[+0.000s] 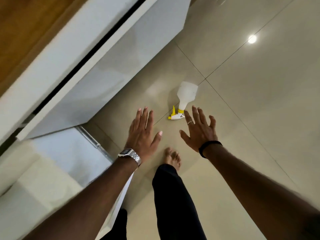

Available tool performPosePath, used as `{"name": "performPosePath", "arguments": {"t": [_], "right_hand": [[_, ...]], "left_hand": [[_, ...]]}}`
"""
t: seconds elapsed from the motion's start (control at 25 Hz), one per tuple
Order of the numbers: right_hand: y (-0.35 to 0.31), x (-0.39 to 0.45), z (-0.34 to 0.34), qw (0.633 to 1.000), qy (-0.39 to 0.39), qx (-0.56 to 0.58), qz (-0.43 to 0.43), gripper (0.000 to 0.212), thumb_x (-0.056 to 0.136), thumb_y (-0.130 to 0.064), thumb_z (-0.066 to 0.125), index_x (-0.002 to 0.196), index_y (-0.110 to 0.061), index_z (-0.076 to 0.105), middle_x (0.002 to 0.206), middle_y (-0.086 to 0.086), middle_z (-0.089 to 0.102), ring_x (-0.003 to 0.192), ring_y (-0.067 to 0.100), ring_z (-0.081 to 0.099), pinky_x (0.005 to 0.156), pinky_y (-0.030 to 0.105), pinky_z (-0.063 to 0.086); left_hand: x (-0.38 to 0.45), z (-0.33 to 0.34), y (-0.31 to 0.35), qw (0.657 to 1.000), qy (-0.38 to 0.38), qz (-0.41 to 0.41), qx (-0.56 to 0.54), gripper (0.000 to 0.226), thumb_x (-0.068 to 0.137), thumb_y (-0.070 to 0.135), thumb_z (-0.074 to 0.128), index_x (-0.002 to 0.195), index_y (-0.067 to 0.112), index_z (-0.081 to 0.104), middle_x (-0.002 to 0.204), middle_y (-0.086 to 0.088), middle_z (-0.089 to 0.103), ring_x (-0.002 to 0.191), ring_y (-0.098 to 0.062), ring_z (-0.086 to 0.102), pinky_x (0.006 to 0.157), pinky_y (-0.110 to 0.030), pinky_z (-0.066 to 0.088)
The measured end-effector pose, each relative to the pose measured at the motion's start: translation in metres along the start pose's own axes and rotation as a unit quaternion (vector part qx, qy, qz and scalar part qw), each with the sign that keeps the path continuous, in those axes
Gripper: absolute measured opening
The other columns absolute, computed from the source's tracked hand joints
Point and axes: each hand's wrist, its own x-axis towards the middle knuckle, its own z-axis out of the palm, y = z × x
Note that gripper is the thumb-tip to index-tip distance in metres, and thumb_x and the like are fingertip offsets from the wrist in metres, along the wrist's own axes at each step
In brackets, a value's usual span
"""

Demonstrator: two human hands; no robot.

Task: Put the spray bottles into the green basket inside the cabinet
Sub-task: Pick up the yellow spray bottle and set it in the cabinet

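Note:
A white spray bottle with a yellow and white trigger head lies on its side on the floor tiles, its nozzle pointing towards me. My right hand hovers just below and right of the trigger head, fingers spread, holding nothing. My left hand, with a metal watch on the wrist, is stretched out flat to the left of the bottle, fingers apart and empty. The green basket is not in view.
A white cabinet with a dark gap between its panels runs along the left under a wooden top. My bare foot and dark trouser leg stand on the glossy beige floor below the hands.

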Motion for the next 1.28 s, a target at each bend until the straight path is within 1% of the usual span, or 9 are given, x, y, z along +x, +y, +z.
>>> {"name": "performPosePath", "arguments": {"t": [0.16, 0.28, 0.4, 0.48, 0.64, 0.92, 1.08, 1.2, 1.28], "right_hand": [[0.025, 0.065, 0.057, 0.996, -0.033, 0.037, 0.074, 0.079, 0.098, -0.06, 0.035, 0.161, -0.017, 0.013, 0.169, 0.008, 0.01, 0.156, 0.025, 0.009, 0.117, 0.057, 0.018], [0.021, 0.106, 0.093, 0.977, -0.061, 0.135, 0.155, 0.074, 0.099, -0.057, 0.037, 0.157, -0.013, 0.025, 0.162, 0.006, 0.029, 0.151, 0.024, 0.023, 0.113, 0.054, 0.024], [0.006, 0.137, 0.112, 0.94, -0.038, 0.253, 0.226, 0.054, 0.095, -0.062, 0.047, 0.127, -0.02, 0.057, 0.129, 0.003, 0.056, 0.127, 0.027, 0.049, 0.098, 0.048, 0.034], [-0.005, 0.154, 0.113, 0.895, 0.011, 0.348, 0.278, 0.047, 0.088, -0.065, 0.055, 0.106, -0.021, 0.06, 0.111, 0.002, 0.063, 0.113, 0.028, 0.057, 0.091, 0.046, 0.036], [-0.012, 0.158, 0.107, 0.843, 0.015, 0.431, 0.322, 0.036, 0.09, -0.052, 0.06, 0.106, -0.019, 0.058, 0.109, 0.002, 0.07, 0.11, 0.032, 0.063, 0.095, 0.046, 0.035], [-0.004, 0.046, 0.044, 0.909, 0.011, 0.34, 0.243, 0.035, 0.095, -0.05, 0.056, 0.117, -0.025, 0.067, 0.104, 0.003, 0.074, 0.105, 0.033, 0.064, 0.087, 0.036, 0.035], [-0.012, -0.008, -0.015, 0.874, -0.052, 0.425, 0.228, 0.033, 0.093, -0.044, 0.059, 0.113, -0.02, 0.072, 0.094, 0.006, 0.077, 0.098, 0.031, 0.07, 0.09, 0.04, 0.055], [-0.031, -0.045, -0.061, 0.855, -0.09, 0.472, 0.196, 0.039, 0.091, -0.039, 0.061, 0.127, -0.022, 0.064, 0.09, 0.003, 0.078, 0.102, 0.024, 0.071, 0.094, 0.035, 0.052], [-0.05, -0.067, -0.088, 0.859, -0.087, 0.477, 0.166, 0.05, 0.09, -0.041, 0.062, 0.138, -0.027, 0.052, 0.083, -0.003, 0.079, 0.107, 0.021, 0.067, 0.094, 0.034, 0.049]], "left_hand": [[0.052, 0.06, 0.016, 0.997, -0.013, -0.061, -0.047, 0.077, 0.099, 0.043, 0.045, 0.16, 0.012, 0.01, 0.17, -0.009, 0.003, 0.157, -0.026, -0.003, 0.126, -0.041, 0.013], [0.066, 0.097, 0.022, 0.995, -0.023, -0.076, -0.065, 0.076, 0.099, 0.043, 0.044, 0.16, 0.013, 0.01, 0.17, -0.008, -0.001, 0.157, -0.025, -0.005, 0.126, -0.04, 0.012], [0.057, 0.116, 0.026, 0.993, 0.001, -0.09, -0.07, 0.074, 0.097, 0.045, 0.039, 0.16, 0.013, 0.016, 0.17, -0.008, -0.004, 0.157, -0.025, -0.006, 0.124, -0.038, 0.011], [0.044, 0.121, 0.023, 0.994, -0.002, -0.089, -0.062, 0.074, 0.096, 0.047, 0.033, 0.159, 0.013, 0.017, 0.169, -0.009, -0.006, 0.157, -0.025, -0.006, 0.124, -0.038, 0.011], [0.021, 0.113, 0.005, 0.995, -0.035, -0.086, -0.021, 0.074, 0.097, 0.05, 0.026, 0.16, 0.013, 0.016, 0.169, -0.011, -0.01, 0.157, -0.026, -0.009, 0.123, -0.04, 0.011], [-0.014, 0.045, 0.021, 0.99, -0.036, -0.129, -0.053, 0.071, 0.098, 0.039, 0.042, 0.159, 0.012, 0.017, 0.169, -0.011, -0.007, 0.157, -0.028, -0.006, 0.124, -0.044, 0.015], [-0.038, -0.002, 0.037, 0.984, -0.066, -0.126, -0.105, 0.067, 0.1, 0.038, 0.041, 0.157, 0.011, 0.02, 0.168, -0.013, 0.009, 0.156, -0.029, 0.008, 0.124, -0.042, 0.017], [-0.051, -0.036, 0.04, 0.968, -0.104, -0.126, -0.189, 0.059, 0.102, 0.036, 0.042, 0.151, 0.007, 0.031, 0.156, -0.014, 0.039, 0.144, -0.032, 0.036, 0.115, -0.043, 0.034], [-0.066, -0.054, 0.032, 0.966, -0.069, -0.139, -0.206, 0.06, 0.102, 0.037, 0.042, 0.152, 0.007, 0.029, 0.157, -0.013, 0.038, 0.144, -0.031, 0.036, 0.115, -0.043, 0.035]]}}
